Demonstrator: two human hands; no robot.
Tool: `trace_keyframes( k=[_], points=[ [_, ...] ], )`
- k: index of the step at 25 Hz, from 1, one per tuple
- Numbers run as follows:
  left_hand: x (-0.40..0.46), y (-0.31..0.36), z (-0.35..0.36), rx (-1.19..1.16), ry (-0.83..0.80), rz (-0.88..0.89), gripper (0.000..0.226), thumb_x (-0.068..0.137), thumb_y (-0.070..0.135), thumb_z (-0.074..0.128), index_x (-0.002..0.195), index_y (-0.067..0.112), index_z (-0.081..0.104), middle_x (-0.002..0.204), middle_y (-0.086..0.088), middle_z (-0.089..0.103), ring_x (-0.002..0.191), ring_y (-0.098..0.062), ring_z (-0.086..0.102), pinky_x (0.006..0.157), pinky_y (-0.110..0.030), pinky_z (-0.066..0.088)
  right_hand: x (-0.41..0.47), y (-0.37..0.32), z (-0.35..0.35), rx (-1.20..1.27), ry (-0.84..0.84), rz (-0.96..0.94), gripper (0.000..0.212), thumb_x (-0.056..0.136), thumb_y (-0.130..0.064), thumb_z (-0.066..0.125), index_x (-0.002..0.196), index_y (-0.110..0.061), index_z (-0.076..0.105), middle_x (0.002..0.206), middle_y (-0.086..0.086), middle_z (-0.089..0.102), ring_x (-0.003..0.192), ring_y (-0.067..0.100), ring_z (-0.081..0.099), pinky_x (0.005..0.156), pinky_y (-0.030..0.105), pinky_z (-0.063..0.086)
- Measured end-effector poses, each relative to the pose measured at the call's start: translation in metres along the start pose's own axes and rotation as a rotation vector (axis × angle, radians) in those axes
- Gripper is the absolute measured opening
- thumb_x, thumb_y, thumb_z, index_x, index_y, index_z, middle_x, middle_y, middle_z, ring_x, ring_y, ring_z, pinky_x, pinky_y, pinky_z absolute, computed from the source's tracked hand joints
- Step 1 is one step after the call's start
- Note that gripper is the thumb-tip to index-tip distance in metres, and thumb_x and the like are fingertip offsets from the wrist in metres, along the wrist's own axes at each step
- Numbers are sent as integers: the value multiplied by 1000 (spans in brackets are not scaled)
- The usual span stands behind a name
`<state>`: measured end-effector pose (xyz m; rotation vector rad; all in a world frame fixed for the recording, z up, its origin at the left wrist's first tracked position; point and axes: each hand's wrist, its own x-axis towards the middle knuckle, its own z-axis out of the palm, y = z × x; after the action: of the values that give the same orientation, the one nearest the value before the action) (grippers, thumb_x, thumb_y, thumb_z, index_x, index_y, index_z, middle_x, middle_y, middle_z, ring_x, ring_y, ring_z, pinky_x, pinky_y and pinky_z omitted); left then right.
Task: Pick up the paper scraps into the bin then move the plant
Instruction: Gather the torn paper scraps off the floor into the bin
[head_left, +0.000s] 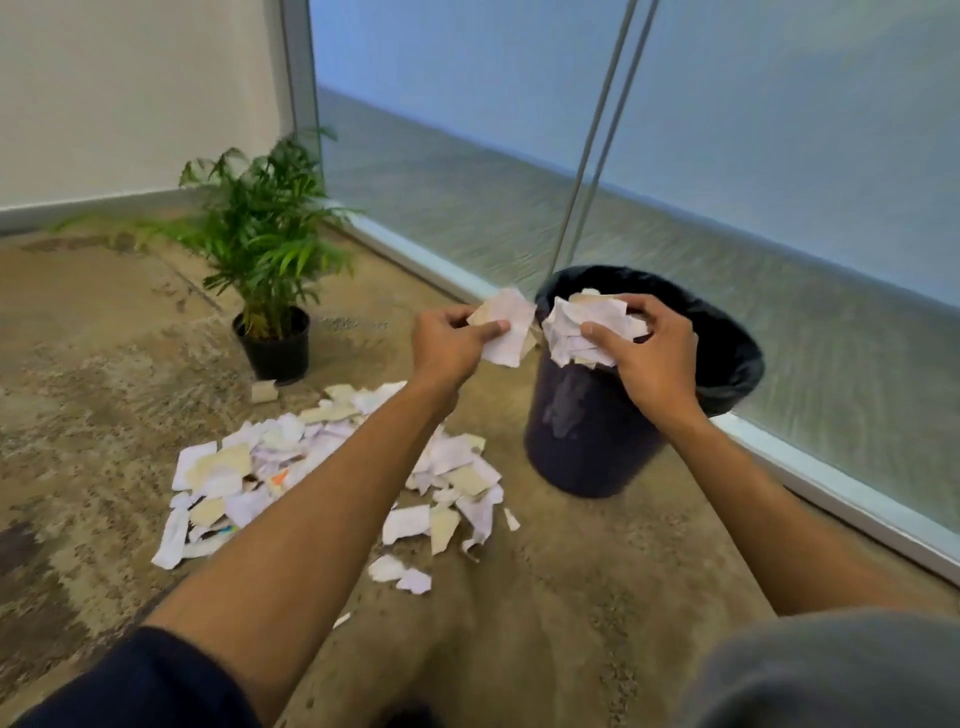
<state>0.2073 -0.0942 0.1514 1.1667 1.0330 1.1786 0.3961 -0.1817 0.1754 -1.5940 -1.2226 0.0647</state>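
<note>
Paper scraps (332, 478) lie in a loose heap on the mottled floor (104, 364), between the potted plant (265, 234) and the bin (597, 431), with a few strays at the near edge and one beside the pot (275, 348). Both hands carry loads. The right hand (649, 358) clenches a crumpled wad of scraps (587, 327) directly over the bin's open mouth; the left hand (447, 348) pinches a smaller bunch (506, 327) between thumb and fingers, just short of the rim on the plant side. Judged from the look of them, the scraps are light, limp and thin, crushing easily; a gathered fistful should hold better than single sheets, which may flutter or slip out sideways. Flat pieces on the floor will likely need scooping from the heap's edge or raking together first. A black liner (727, 364) drapes the bin's rim and looks easy to snag or drag inward. Most of the heap remains. The plant stands in the corner, fronds floppy; the rigid pot looks the sound place to grip it, not the stems.
</note>
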Motion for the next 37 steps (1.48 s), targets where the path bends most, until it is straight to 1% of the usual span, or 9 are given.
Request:
trace_keyframes(
  k=[5,8,11,14,18,25,29,33,37],
  points=[
    [15,39,96,159,-131,49,27,74,19,81,93,0,74,84,-11,72,78,-25,66,69,-35,50,47,17,-40,-228,117,51,38,73,-41,81,105,-24,68,99,-1,71,90,18,66,76,32,50],
    [16,48,124,380,-268,66,38,89,41,63,87,4,71,88,-16,70,89,-33,64,76,-36,48,56,33,-41,-274,41,174,50,79,-49,74,119,-21,61,112,1,69,103,19,65,90,40,51],
    [15,46,120,447,-335,99,48,98,46,42,108,6,68,106,-17,68,104,-32,61,94,-43,48,48,37,-34,-280,59,150,48,83,-50,66,122,-22,61,113,-5,68,105,12,63,94,39,51],
    [6,36,87,383,-261,210,38,98,39,47,114,12,67,109,-7,69,104,-21,63,94,-41,50,32,25,-21,-252,34,-18,35,85,-47,63,115,-28,65,107,-15,68,97,0,62,85,30,52],
    [-10,3,11,386,-151,273,18,95,30,57,102,18,68,95,2,69,91,-9,64,79,-24,49,5,11,15,-240,-157,-260,27,88,-37,64,113,-26,67,102,-15,69,93,-1,62,77,21,49],
    [-33,-86,-165,568,180,80,12,91,23,63,95,18,73,94,2,70,87,-5,63,70,-17,44,-34,3,111,-214,-456,-362,21,89,-24,64,108,-18,70,100,-7,71,87,5,64,75,32,54],
    [-41,-131,-228,655,362,-30,8,90,23,63,87,21,70,89,0,70,83,-15,65,71,-28,49,-61,17,162,-223,-657,-350,20,91,-30,63,109,-22,69,101,-9,70,88,2,61,74,28,53],
    [-40,-163,-246,869,321,-88,24,86,27,65,103,11,71,102,-8,70,91,-23,63,79,-39,53,-84,28,204,-261,-838,-324,24,92,-32,63,113,-21,68,110,-5,70,93,5,59,83,31,50],
    [-23,-168,-238,1095,164,-68,50,82,35,67,125,11,60,125,-11,59,114,-29,49,89,-41,43,-101,33,238,-320,-945,-351,27,92,-34,62,116,-23,66,116,-4,68,101,14,61,84,32,48]
  ],
)
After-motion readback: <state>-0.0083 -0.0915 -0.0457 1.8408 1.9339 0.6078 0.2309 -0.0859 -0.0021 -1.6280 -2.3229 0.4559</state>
